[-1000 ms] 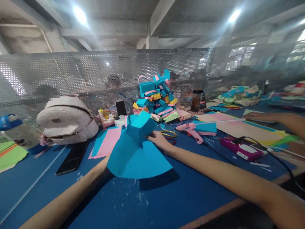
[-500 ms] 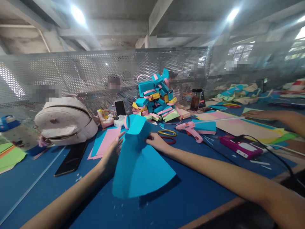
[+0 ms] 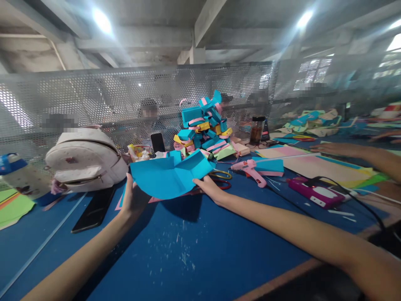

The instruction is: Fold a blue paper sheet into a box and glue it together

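Observation:
A sheet of blue folded paper (image 3: pixel 159 175) hangs above the blue table, creased, with a curved near edge and raised flaps at its far side. My right hand (image 3: pixel 211 190) pinches its right edge between thumb and fingers. At its left edge is my left hand (image 3: pixel 131 200), thumb up and the other fingers partly hidden behind the sheet; it supports that side. Beneath the paper, pink and blue sheets (image 3: pixel 119 202) are partly covered. Scissors with yellow and red handles (image 3: pixel 224 174) lie just beyond my right hand.
A pink glue gun (image 3: pixel 252 170) and a purple power box (image 3: pixel 316 193) with cables lie to the right. A pile of folded paper pieces (image 3: pixel 205 129) stands at the back. Leftward are a white backpack (image 3: pixel 84 159), a black phone (image 3: pixel 92 211) and a bottle (image 3: pixel 26 179). Another person's hand (image 3: pixel 332 148) rests at right.
The blue paper has swung up and away from me, its broad curved part now lifted off the near table. My left hand has moved left and nearer; my right hand has shifted slightly.

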Action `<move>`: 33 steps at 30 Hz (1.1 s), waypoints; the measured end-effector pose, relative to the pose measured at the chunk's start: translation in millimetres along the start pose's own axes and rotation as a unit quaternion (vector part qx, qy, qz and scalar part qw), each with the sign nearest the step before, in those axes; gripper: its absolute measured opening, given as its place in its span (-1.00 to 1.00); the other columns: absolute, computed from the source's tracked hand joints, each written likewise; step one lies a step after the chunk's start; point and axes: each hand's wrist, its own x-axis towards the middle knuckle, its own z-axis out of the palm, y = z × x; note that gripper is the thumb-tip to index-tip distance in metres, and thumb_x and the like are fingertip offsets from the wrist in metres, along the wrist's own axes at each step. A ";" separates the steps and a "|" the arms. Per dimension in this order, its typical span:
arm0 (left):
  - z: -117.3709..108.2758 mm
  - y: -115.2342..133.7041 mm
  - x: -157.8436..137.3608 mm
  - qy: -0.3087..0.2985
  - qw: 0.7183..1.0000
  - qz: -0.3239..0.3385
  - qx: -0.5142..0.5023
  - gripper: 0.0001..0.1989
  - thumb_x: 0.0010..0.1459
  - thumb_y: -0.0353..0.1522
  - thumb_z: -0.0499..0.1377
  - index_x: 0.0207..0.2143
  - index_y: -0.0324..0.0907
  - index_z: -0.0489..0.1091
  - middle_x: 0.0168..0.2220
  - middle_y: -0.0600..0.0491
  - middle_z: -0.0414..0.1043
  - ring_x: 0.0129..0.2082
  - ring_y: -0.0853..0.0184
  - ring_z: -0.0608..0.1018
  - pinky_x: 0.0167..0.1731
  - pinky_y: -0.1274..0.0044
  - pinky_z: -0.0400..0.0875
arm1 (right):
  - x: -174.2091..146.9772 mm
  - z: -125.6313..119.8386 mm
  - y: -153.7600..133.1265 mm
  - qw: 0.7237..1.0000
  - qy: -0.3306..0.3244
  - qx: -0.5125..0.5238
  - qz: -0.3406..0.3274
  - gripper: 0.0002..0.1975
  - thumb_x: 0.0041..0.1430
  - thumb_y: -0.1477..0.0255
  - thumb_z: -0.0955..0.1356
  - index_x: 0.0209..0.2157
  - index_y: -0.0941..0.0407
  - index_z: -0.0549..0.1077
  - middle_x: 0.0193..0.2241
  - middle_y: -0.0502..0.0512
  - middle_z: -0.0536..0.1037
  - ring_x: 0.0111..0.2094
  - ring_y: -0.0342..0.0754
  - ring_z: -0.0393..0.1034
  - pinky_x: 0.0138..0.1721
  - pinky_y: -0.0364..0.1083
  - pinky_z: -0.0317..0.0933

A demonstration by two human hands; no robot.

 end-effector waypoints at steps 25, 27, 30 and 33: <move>16.4 4.8 -18.1 0.008 0.911 0.264 0.318 -0.20 0.11 -0.17 0.28 0.31 0.18 -0.05 0.39 0.03 -0.19 0.34 -0.01 -0.01 0.22 0.14 0.09 | -5.0 9.5 -6.2 0.989 -0.052 0.093 0.106 -0.78 0.23 0.40 0.28 -0.45 0.20 0.42 -0.52 0.10 0.53 -0.53 -0.16 0.46 -0.47 -0.20 0.37; 22.9 5.4 -27.3 -0.031 0.813 0.355 0.461 -0.22 0.06 -0.28 0.33 0.27 0.18 0.08 0.39 0.06 -0.19 0.34 -0.04 -0.01 0.25 0.11 -0.01 | -8.5 14.2 -9.1 0.986 -0.059 0.101 0.119 -0.78 0.21 0.41 0.28 -0.49 0.20 0.41 -0.55 0.06 0.50 -0.56 -0.19 0.42 -0.50 -0.22 0.33; 30.4 4.4 -37.4 -0.117 0.695 0.413 0.577 -0.38 0.08 -0.34 0.32 0.18 0.20 0.26 0.35 0.10 0.00 0.29 -0.03 0.15 0.26 0.06 -0.11 | -17.1 23.7 -15.5 0.981 -0.082 0.114 0.138 -0.82 0.15 0.42 0.31 -0.49 0.18 0.41 -0.56 0.03 0.46 -0.57 -0.22 0.36 -0.55 -0.25 0.26; 30.6 0.6 -39.0 -0.151 0.652 0.417 0.615 -0.40 0.12 -0.38 0.28 0.19 0.19 0.24 0.25 0.09 0.22 0.24 0.03 0.28 0.27 0.05 -0.19 | -27.3 33.4 -21.8 0.972 -0.112 0.132 0.157 -0.85 0.11 0.41 0.32 -0.49 0.16 0.37 -0.56 -0.02 0.43 -0.60 -0.25 0.27 -0.60 -0.26 0.16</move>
